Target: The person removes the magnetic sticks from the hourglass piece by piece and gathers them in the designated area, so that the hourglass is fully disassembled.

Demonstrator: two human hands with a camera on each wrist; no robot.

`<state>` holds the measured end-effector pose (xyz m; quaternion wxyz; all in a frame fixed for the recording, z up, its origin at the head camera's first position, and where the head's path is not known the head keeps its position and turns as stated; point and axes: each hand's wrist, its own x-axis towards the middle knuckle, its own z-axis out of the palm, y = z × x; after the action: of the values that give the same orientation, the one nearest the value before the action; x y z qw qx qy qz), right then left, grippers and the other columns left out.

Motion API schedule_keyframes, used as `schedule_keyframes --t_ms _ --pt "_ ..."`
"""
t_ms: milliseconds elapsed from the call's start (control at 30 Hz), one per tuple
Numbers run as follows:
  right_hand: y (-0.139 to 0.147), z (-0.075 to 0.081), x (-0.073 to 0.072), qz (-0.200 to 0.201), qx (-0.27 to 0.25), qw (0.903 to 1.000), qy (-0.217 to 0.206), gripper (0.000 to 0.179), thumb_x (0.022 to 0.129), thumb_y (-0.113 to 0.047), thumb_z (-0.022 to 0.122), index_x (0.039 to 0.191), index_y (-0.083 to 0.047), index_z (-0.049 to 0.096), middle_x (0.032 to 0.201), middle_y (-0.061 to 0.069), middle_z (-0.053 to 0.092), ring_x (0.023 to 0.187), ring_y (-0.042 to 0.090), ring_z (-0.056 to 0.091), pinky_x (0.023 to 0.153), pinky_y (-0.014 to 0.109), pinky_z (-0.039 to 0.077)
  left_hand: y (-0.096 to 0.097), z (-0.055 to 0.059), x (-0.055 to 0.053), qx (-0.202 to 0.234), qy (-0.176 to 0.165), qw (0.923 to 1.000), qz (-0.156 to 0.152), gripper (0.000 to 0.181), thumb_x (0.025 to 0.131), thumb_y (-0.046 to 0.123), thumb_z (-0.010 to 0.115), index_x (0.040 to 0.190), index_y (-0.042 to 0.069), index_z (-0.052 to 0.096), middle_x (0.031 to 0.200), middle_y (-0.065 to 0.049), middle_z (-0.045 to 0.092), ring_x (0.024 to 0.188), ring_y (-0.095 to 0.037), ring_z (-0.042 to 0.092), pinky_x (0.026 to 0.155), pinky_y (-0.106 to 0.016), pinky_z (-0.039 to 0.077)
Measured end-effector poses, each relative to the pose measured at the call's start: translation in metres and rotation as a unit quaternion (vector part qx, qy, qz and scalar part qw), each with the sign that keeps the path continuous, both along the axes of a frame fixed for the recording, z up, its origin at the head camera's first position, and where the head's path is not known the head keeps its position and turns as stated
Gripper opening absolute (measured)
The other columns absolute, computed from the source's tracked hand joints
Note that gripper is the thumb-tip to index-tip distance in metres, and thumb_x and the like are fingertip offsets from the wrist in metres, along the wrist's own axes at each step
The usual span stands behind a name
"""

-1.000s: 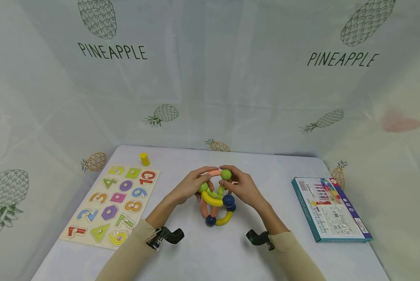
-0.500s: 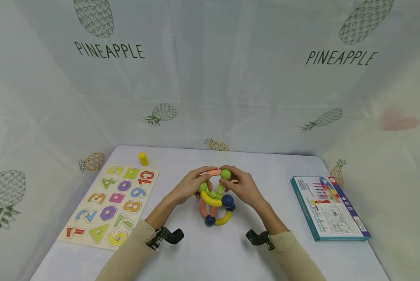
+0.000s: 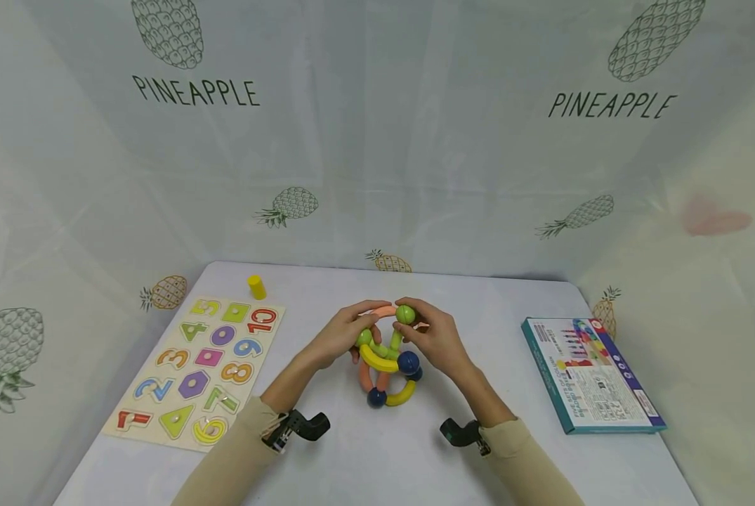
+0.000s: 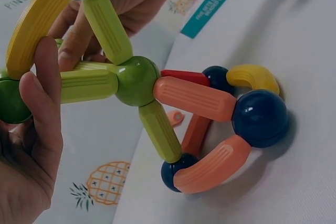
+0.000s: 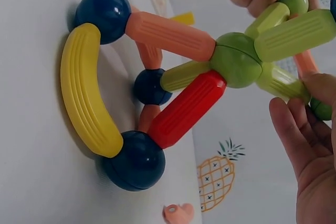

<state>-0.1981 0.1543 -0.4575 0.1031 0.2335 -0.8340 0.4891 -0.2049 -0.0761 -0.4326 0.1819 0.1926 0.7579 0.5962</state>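
A stick-and-ball construction toy (image 3: 383, 365) stands on the table between both hands, made of blue and green balls joined by straight and curved sticks. Its base, with blue balls (image 5: 135, 161), yellow curved stick (image 5: 84, 93) and salmon sticks, rests on the white surface. A central green ball (image 4: 136, 81) carries green sticks upward. On the left, my left hand (image 3: 342, 337) grips the upper part near a green ball (image 3: 365, 338) and yellow curved stick (image 4: 42, 19). My right hand (image 3: 440, 337) pinches the top green ball (image 3: 405, 314), where a salmon curved stick (image 3: 385, 311) meets it.
A number puzzle board (image 3: 200, 372) lies at the left, with a yellow cylinder (image 3: 257, 287) behind it. A flat teal-edged box (image 3: 595, 376) lies at the right. A pineapple-print curtain (image 3: 415, 140) surrounds the table (image 3: 377, 464) at the back and sides.
The head view shifts very slightly. Both hands keep their hold on the toy, with no other visible difference.
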Motion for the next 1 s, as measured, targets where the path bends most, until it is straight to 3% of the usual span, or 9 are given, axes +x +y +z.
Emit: schedule_keyframes --t_ms 200,467,567,700,800,1000 --pt "-0.001 -0.001 0.001 -0.002 -0.021 0.9994 -0.026 0.042 0.094 -0.023 0.073 0.134 -0.022 0.061 0.102 0.002 0.069 0.079 0.013 0.070 0.071 0.027 0.059 0.001 -0.001 0.000 0.001 -0.001 1.0000 0.000 0.039 0.109 0.032 0.044 0.147 0.025 0.051 0.081 -0.009 0.067 0.053 -0.014 0.053 0.045 -0.027 0.048" --pt "0.001 -0.002 0.000 0.014 -0.068 0.9935 -0.091 0.043 0.099 -0.019 0.067 0.139 -0.013 0.055 0.103 0.014 0.068 0.081 0.028 0.071 0.072 0.035 0.061 0.001 -0.002 0.000 0.003 -0.005 1.0000 0.000 0.038 0.109 0.032 0.045 0.146 0.026 0.052 0.081 -0.009 0.066 0.053 -0.015 0.052 0.045 -0.027 0.047" --pt "0.001 0.009 0.005 0.025 -0.087 0.9897 -0.111 0.041 0.100 -0.013 0.063 0.139 -0.005 0.052 0.104 0.018 0.067 0.082 0.033 0.070 0.071 0.031 0.060 0.001 -0.001 0.001 0.003 -0.007 1.0000 0.003 0.038 0.108 0.032 0.046 0.145 0.026 0.053 0.081 -0.010 0.067 0.053 -0.015 0.052 0.044 -0.027 0.047" --pt "0.000 0.025 0.013 0.039 -0.106 0.9852 -0.129 0.040 0.101 -0.011 0.062 0.138 -0.001 0.052 0.103 0.019 0.067 0.082 0.037 0.068 0.077 0.044 0.060 0.001 -0.001 0.000 0.001 -0.007 1.0000 0.004 0.038 0.108 0.032 0.047 0.145 0.026 0.054 0.081 -0.010 0.067 0.053 -0.015 0.052 0.044 -0.027 0.047" --pt "0.001 0.027 0.013 0.043 -0.121 0.9817 -0.140 0.039 0.101 -0.013 0.062 0.138 -0.004 0.053 0.105 0.019 0.067 0.084 0.039 0.068 0.081 0.056 0.056 0.001 0.000 0.000 -0.002 -0.008 1.0000 0.002 0.038 0.108 0.033 0.047 0.145 0.025 0.054 0.082 -0.009 0.067 0.053 -0.015 0.052 0.044 -0.027 0.047" --pt "0.002 0.025 0.013 0.044 -0.127 0.9808 -0.141 0.039 0.101 -0.011 0.062 0.138 -0.004 0.053 0.104 0.020 0.067 0.084 0.038 0.068 0.079 0.046 0.059 0.001 0.000 -0.001 -0.004 -0.013 0.9999 -0.006 0.039 0.108 0.033 0.048 0.144 0.022 0.055 0.083 -0.008 0.067 0.054 -0.014 0.051 0.045 -0.026 0.047"
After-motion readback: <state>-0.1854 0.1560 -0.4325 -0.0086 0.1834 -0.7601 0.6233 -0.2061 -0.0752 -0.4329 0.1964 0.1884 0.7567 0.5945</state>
